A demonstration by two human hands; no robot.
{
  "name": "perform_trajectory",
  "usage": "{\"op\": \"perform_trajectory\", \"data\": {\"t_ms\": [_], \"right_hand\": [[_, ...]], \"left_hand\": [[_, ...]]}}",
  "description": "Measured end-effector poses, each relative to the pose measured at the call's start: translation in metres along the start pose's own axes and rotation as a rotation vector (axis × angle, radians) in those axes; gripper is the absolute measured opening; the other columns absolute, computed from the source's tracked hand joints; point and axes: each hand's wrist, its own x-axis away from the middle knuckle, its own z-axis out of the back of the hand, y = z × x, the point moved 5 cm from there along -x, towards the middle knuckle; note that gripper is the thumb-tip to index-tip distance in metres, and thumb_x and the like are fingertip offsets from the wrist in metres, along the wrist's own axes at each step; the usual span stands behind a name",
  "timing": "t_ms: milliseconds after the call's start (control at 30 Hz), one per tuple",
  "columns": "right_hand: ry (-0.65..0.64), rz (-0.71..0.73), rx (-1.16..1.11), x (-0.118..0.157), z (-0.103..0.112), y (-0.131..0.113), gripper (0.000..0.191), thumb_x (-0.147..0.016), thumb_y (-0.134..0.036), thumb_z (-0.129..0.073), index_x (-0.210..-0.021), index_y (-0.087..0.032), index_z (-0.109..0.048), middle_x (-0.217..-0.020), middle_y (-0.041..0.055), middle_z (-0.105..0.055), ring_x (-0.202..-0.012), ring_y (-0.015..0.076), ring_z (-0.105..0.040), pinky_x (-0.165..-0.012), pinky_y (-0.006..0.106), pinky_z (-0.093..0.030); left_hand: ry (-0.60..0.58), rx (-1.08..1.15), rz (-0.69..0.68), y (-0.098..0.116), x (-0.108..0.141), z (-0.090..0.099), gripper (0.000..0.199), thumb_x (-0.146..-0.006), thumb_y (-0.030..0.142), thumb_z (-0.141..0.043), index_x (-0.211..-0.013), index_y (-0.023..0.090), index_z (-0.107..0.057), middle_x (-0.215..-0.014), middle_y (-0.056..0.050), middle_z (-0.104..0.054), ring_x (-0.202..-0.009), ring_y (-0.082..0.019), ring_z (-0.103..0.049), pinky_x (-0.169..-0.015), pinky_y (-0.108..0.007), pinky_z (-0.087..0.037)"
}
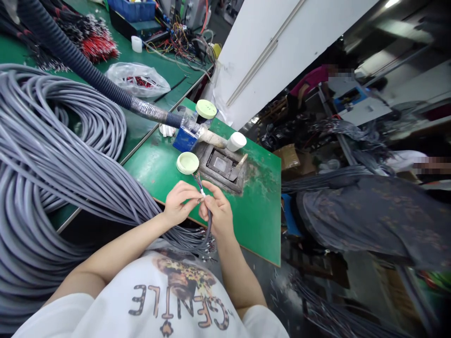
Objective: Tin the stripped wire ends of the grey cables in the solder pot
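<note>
A grey cable (209, 224) rises to my right hand (217, 210), whose thumb and fingers are closed around its end. Thin coloured wires (198, 179) fan out of the cable end, past a short white section. My left hand (181, 202) pinches at that white section from the left, its fingertips close to the right thumb. Just beyond the hands, a pale green round container (188, 163) stands on the green board (260, 216). Right of it is a dark square metal pot (220, 164) with a shiny centre and a flat blade lying across its edge.
Big coils of grey cable (52, 122) fill the left side. A ribbed hose (105, 84) runs to a blue box (185, 138) near the pot. A white cup (237, 141) and a green lid (206, 109) stand behind. Other people are at the right.
</note>
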Motion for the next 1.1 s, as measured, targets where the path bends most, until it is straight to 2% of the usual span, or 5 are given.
{"op": "perform_trajectory", "data": {"t_ms": [133,300,667,933,1100], "right_hand": [[0.063,0.005,-0.006,0.003,0.001,0.005,0.050,-0.082,-0.036,-0.063,-0.127,-0.022,-0.048,-0.048,-0.0090,-0.050,-0.038,0.0065,-0.036,-0.040,0.019,-0.027],[0.026,-0.046,0.172,0.003,0.006,0.002,0.050,-0.080,-0.042,-0.062,-0.124,-0.021,-0.051,-0.055,-0.0054,-0.059,-0.043,0.0094,-0.048,-0.045,0.021,-0.039],[-0.084,0.028,0.387,-0.018,-0.001,-0.038,0.015,-0.070,-0.031,-0.071,-0.059,-0.020,-0.072,-0.053,-0.0031,-0.049,-0.046,0.0088,-0.044,-0.046,0.025,-0.035],[0.227,0.199,-0.058,-0.033,0.029,-0.038,0.012,-0.062,-0.025,-0.070,-0.051,-0.020,-0.067,-0.043,-0.0050,-0.041,-0.043,0.0062,-0.032,-0.046,0.023,-0.028],[0.111,0.154,0.352,-0.026,0.036,-0.046,0.011,-0.069,-0.030,-0.070,-0.066,-0.020,-0.074,-0.053,-0.0016,-0.055,-0.050,0.0098,-0.044,-0.052,0.025,-0.036]], "left_hand": [[0.076,0.321,0.354,-0.017,0.008,-0.010,0.033,-0.071,0.045,-0.075,-0.090,0.018,-0.069,-0.082,-0.005,-0.068,-0.076,-0.017,-0.061,-0.074,-0.031,-0.048],[-0.209,0.691,0.648,-0.023,0.019,-0.029,0.041,-0.077,0.050,-0.069,-0.092,0.012,-0.070,-0.054,0.000,-0.059,-0.054,-0.014,-0.057,-0.063,-0.029,-0.047],[-0.441,0.589,0.689,-0.014,0.032,-0.028,0.041,-0.068,0.053,-0.074,-0.072,0.013,-0.071,-0.069,-0.006,-0.066,-0.064,-0.015,-0.058,-0.069,-0.028,-0.048],[-0.418,0.566,0.654,-0.015,0.035,-0.018,0.041,-0.070,0.053,-0.073,-0.070,0.012,-0.070,-0.067,-0.005,-0.063,-0.063,-0.013,-0.056,-0.065,-0.026,-0.046],[-0.295,0.603,0.764,-0.031,0.046,-0.013,0.043,-0.066,0.053,-0.077,-0.074,0.012,-0.071,-0.064,-0.004,-0.062,-0.058,-0.012,-0.054,-0.062,-0.026,-0.043]]}}
